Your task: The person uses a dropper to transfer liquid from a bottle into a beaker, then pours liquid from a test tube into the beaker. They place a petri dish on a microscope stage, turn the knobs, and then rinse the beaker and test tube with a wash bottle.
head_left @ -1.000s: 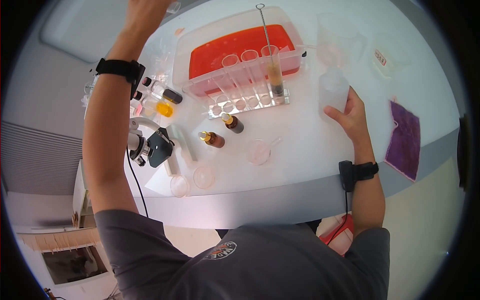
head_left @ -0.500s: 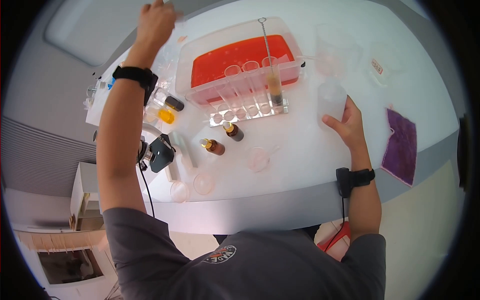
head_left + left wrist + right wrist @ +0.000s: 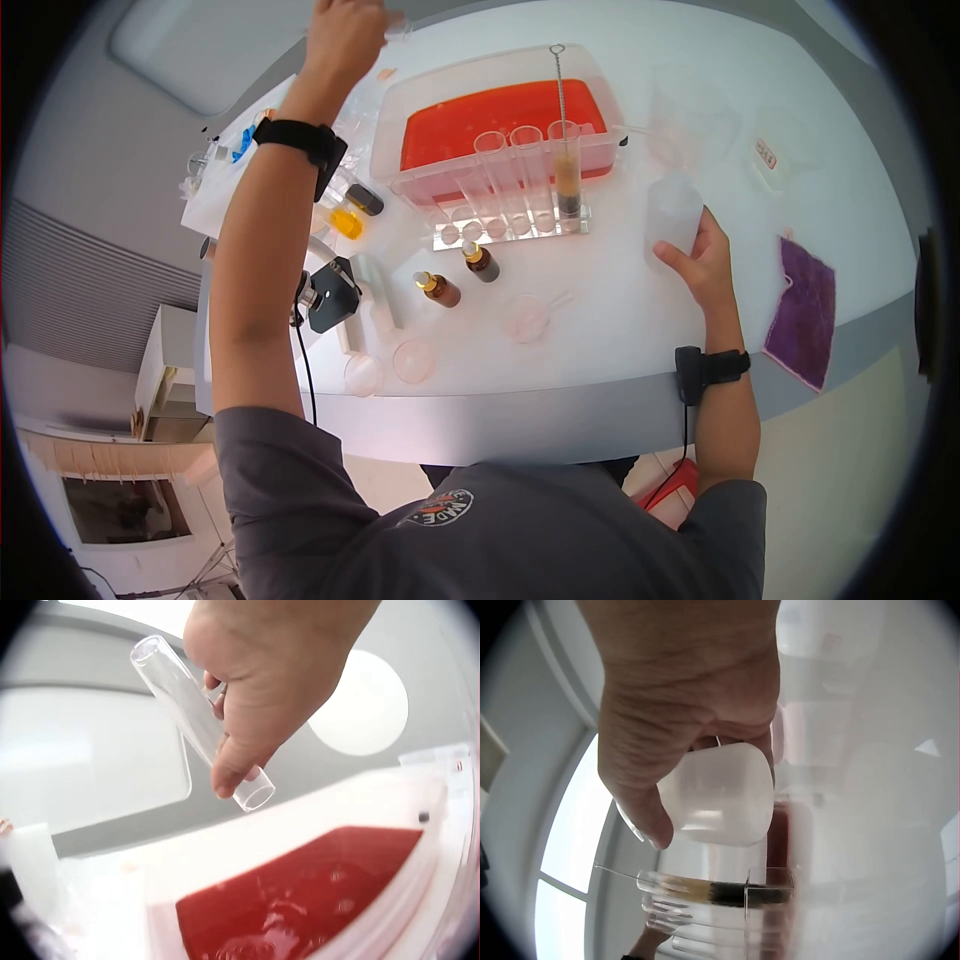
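Beyond the far left of the tub, my left hand (image 3: 345, 40) is raised and grips a clear test tube (image 3: 180, 701). The left wrist view has the tube tilted, one end pointing down to the right near the thumb. My right hand (image 3: 702, 255) wraps a translucent white plastic bottle (image 3: 673, 210) to the right of the rack, thumb on its near side. In the right wrist view the bottle (image 3: 724, 795) hides most of the fingers. Between the hands stands a rack (image 3: 510, 232) of clear test tubes; its rightmost tube (image 3: 566, 175) holds brownish and dark layers and a wire-handled brush.
Behind the rack lies a clear tub (image 3: 390, 150) of red liquid. Two brown dropper bottles (image 3: 437, 289), a microscope (image 3: 333, 295) and petri dishes (image 3: 413, 361) are nearer. Vials of yellow (image 3: 345, 223) and dark liquid stand left. A purple cloth (image 3: 803, 312) lies right, below a clear pitcher (image 3: 685, 110).
My left hand has come rightward toward the tub, the tube still in its grip. The right hand keeps hold of the bottle, and the whole head view has shifted slightly.
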`<state>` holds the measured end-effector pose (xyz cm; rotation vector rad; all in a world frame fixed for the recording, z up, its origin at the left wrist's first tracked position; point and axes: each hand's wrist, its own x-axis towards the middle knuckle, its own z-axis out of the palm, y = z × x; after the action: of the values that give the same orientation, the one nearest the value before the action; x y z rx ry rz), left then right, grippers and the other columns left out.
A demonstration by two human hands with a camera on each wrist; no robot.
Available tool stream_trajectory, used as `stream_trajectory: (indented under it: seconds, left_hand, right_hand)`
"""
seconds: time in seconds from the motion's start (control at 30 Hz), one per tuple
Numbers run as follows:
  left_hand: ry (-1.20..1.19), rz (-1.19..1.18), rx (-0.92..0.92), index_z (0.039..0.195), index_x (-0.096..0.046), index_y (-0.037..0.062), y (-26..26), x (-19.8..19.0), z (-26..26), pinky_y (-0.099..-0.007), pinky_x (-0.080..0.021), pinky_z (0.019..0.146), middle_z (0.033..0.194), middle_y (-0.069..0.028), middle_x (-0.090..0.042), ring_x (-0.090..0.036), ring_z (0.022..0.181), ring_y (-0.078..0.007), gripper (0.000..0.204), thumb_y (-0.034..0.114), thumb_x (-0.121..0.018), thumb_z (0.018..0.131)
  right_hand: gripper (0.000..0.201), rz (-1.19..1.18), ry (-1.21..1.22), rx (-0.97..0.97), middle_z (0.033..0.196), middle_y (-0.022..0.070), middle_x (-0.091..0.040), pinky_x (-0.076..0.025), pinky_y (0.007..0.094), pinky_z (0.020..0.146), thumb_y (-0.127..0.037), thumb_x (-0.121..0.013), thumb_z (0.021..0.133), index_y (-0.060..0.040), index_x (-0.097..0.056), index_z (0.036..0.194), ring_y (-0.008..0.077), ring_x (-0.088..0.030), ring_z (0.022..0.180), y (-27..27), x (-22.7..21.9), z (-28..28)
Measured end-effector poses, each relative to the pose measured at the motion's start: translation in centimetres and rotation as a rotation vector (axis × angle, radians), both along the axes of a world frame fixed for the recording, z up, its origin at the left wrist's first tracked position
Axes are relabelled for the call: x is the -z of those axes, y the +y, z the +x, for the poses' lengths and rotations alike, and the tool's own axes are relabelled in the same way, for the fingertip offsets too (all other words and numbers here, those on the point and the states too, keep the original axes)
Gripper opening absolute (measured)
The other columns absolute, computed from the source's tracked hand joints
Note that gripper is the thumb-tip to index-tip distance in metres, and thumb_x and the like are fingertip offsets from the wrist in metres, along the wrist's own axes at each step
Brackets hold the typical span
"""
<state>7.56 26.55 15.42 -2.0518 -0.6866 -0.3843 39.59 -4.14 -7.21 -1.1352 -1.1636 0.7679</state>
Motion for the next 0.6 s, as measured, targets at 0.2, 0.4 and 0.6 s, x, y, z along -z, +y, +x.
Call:
stream_trajectory:
  seconds: [0.2, 0.4, 0.6]
  left_hand:
    - [0.270, -0.203, -0.170, 0.104, -0.077, 0.0229, 0.2, 6.7, -0.1, -0.0395, -0.043, 0.091, 0.103, 0.0027, -0.070, -0.057, 0.109, -0.0202, 0.033, 0.016, -0.079, 0.072]
    - [0.043, -0.242, -0.138, 0.105, -0.078, 0.0234, -0.3, 6.1, -0.8, -0.0380, -0.041, 0.092, 0.101, 0.0042, -0.069, -0.056, 0.107, -0.0197, 0.036, 0.013, -0.081, 0.071]
    - [-0.019, -0.212, -0.112, 0.105, -0.078, 0.0234, -0.5, 5.4, -0.8, -0.0388, -0.041, 0.092, 0.101, 0.0042, -0.069, -0.056, 0.108, -0.0199, 0.035, 0.014, -0.081, 0.072]
  right_hand:
    - [0.063, 0.028, 0.017, -0.014, 0.122, 0.0111, -0.063, -0.046, 0.0331, 0.100, -0.008, -0.081, 0.078, 0.0055, -0.051, 0.132, 0.0191, -0.060, 0.112, -0.1, -0.3, -0.3]
    - [0.061, 0.025, 0.021, -0.019, 0.121, 0.0110, -0.062, -0.046, 0.0331, 0.099, -0.007, -0.080, 0.079, 0.0051, -0.051, 0.131, 0.0188, -0.060, 0.113, -0.1, -0.3, -0.1]
    - [0.062, 0.025, 0.030, -0.024, 0.121, 0.0110, -0.062, -0.046, 0.0330, 0.099, -0.009, -0.081, 0.079, 0.0049, -0.051, 0.131, 0.0188, -0.060, 0.113, -0.1, -0.5, -0.2]
